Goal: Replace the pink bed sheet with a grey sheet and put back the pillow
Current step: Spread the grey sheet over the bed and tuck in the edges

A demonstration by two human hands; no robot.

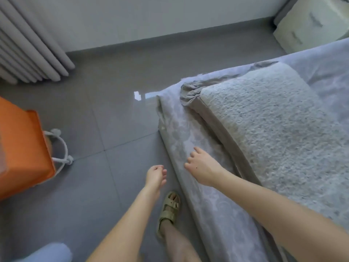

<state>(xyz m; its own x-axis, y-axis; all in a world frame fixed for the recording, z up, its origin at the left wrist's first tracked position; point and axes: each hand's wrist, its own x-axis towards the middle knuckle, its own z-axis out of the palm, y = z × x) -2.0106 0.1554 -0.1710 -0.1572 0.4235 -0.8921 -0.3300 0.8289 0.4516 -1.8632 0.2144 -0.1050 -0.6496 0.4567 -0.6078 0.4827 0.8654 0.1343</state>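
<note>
The bed fills the right of the view. A pale patterned cover point(190, 140) wraps the mattress side and its corner. On top lies a fluffy light-grey blanket or pad point(273, 118), with a grey elasticated sheet edge point(190, 91) bunched at its corner. My right hand point(200, 167) hovers over the bed's near edge with spread, relaxed fingers and holds nothing. My left hand point(155, 176) hangs over the floor beside the bed, fingers loosely curled and empty. No pink sheet and no pillow are in view.
An orange bag point(22, 148) with white rope handles stands on the grey tiled floor at the left. Grey curtains point(28, 50) hang at the top left. A white drawer unit point(311, 21) stands at the top right. My sandalled foot point(169, 208) is beside the bed.
</note>
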